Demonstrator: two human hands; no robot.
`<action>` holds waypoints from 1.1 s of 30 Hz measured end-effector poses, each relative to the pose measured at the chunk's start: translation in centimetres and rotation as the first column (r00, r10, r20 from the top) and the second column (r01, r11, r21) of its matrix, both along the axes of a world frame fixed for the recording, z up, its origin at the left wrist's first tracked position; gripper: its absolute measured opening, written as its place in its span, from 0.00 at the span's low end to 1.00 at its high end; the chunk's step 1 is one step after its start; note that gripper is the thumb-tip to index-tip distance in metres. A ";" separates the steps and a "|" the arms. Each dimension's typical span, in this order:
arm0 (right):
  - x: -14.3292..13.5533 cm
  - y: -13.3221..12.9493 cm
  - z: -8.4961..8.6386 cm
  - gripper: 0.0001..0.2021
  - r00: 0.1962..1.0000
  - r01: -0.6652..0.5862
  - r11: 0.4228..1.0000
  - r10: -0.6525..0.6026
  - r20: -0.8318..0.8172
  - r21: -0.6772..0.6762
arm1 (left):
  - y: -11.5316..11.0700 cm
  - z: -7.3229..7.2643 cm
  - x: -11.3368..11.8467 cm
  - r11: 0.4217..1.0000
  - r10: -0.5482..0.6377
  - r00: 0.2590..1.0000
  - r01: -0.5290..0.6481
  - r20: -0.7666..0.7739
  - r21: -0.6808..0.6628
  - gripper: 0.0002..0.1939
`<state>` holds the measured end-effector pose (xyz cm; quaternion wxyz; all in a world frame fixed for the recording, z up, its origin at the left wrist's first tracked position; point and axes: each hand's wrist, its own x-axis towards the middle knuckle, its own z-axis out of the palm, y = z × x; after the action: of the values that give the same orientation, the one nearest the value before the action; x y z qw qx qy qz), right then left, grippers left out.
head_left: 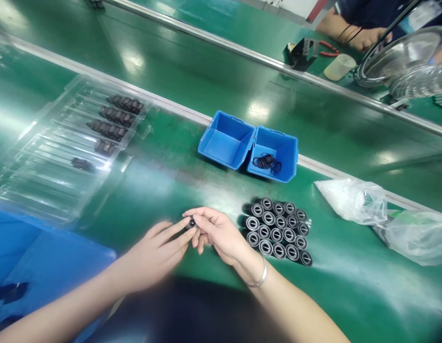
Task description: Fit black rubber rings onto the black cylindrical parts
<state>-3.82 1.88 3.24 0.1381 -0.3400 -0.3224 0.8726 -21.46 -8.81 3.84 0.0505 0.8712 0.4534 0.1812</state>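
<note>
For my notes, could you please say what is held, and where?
The left hand and right hand hold a small, round, black part around its edge.

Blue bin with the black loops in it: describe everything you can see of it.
The blue bin is an open-topped, roughly rectangular box, plastic by its look, with a thin rim and walls that seem to slope inward. It stands on the green work surface, near the pale rail. A second blue bin sits close on its left in the view; whether the two touch is unclear. Thin black loops lie loosely heaped inside, toward the near side. Neither hand touches it.
</note>
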 end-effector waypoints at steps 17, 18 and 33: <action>0.3 0.1 -0.2 0.14 0.994 -0.009 1.000 0.009 -0.113 -0.002 | 0.2 -0.1 0.0 0.998 0.002 1.000 0.000 -0.025 0.055 0.19; 0.3 0.0 -0.2 0.13 0.994 -0.006 1.000 0.009 -0.107 0.024 | 0.1 -0.2 0.1 0.998 0.012 0.999 -0.010 -0.034 0.063 0.19; 0.4 0.1 -0.3 0.14 0.997 -0.031 0.998 0.035 -0.075 0.054 | -0.1 0.1 -0.6 0.999 -0.053 0.990 0.052 -0.131 -0.010 0.16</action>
<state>-3.42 1.99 2.90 0.1446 -0.2972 -0.3454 0.8783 -22.04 -8.94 3.91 0.0281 0.8928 0.4332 0.1204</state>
